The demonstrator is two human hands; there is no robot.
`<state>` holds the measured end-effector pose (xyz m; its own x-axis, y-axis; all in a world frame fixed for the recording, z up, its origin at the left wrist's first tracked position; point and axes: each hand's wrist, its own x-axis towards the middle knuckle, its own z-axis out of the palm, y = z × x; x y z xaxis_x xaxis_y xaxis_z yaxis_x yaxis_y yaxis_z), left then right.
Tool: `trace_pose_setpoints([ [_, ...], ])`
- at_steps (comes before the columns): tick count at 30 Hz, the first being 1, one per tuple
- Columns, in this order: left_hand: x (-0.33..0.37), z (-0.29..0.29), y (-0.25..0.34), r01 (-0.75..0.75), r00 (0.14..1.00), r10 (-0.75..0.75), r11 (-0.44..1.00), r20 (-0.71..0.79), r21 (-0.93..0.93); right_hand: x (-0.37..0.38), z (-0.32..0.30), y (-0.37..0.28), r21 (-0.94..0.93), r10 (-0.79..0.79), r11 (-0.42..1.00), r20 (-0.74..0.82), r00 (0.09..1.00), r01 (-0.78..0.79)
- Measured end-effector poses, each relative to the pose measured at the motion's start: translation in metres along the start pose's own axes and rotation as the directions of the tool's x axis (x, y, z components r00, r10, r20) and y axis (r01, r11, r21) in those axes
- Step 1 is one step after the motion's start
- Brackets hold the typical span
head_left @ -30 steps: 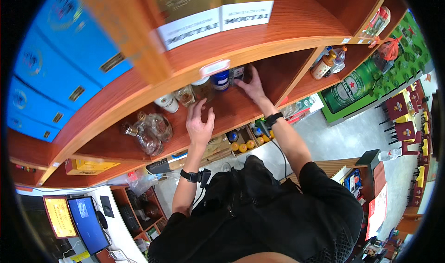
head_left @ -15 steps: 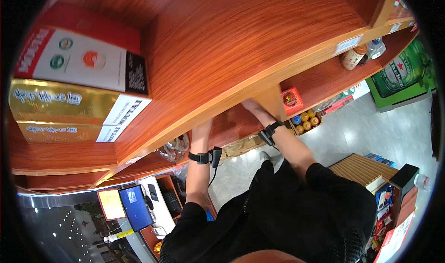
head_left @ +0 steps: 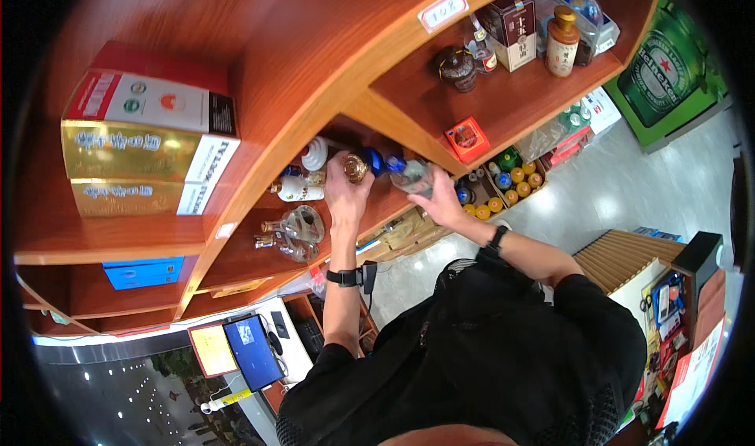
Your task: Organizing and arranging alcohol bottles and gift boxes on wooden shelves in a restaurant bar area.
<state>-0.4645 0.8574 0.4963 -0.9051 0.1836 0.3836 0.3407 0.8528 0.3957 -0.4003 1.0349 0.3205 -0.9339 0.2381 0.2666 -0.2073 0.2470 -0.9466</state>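
Note:
In a lower shelf compartment, my left hand (head_left: 347, 193) is closed around a bottle with a gold cap (head_left: 355, 167) and a dark blue part beside it. My right hand (head_left: 443, 202) grips a clear bottle with a blue cap (head_left: 412, 178), tilted toward the compartment's right side. Left of my left hand lies or leans a white bottle (head_left: 299, 188), with a round white object (head_left: 314, 154) just beyond. Nearer to me, several clear glass bottles (head_left: 292, 235) are grouped at the left. How the bottles rest on the shelf is partly hidden by my hands.
A wooden divider (head_left: 409, 131) separates the right compartment, which holds a red box (head_left: 468, 139), a dark jar (head_left: 458, 68) and a brown-capped bottle (head_left: 562, 42). Gold boxes (head_left: 130, 151) stand on the upper left shelf. Below right, a carton holds yellow-capped bottles (head_left: 519, 185).
My view has shifted, showing more of the lower compartments. Both hands, mostly hidden beneath the shelf edge before, now show with a bottle in each.

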Motion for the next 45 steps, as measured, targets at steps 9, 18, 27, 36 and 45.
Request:
trace_pose_setpoints([
  [9,-0.092,-0.089,0.050,-0.090,0.985,-0.002,0.852,-0.175,-0.517,-0.092,-0.123,-0.117,0.231,0.122,0.960,0.159,0.980,-0.157],
  [18,-0.090,-0.275,0.155,-0.297,0.915,0.050,0.758,-0.401,-0.581,-0.032,-0.242,-0.320,0.474,-0.183,0.880,0.268,0.946,0.036],
  [27,0.064,-0.319,0.273,-0.534,0.811,0.021,0.432,-0.584,-0.727,0.120,-0.266,-0.421,0.364,-0.558,0.817,0.298,0.775,0.448],
  [36,0.161,-0.252,0.274,-0.410,0.841,-0.122,0.493,-0.528,-0.767,0.221,-0.239,-0.378,0.416,-0.445,0.860,0.334,0.831,0.294],
  [45,0.178,-0.190,0.276,-0.533,0.651,-0.108,0.641,-0.752,-0.553,0.242,-0.227,-0.357,0.294,-0.552,0.823,0.207,0.808,0.486],
])
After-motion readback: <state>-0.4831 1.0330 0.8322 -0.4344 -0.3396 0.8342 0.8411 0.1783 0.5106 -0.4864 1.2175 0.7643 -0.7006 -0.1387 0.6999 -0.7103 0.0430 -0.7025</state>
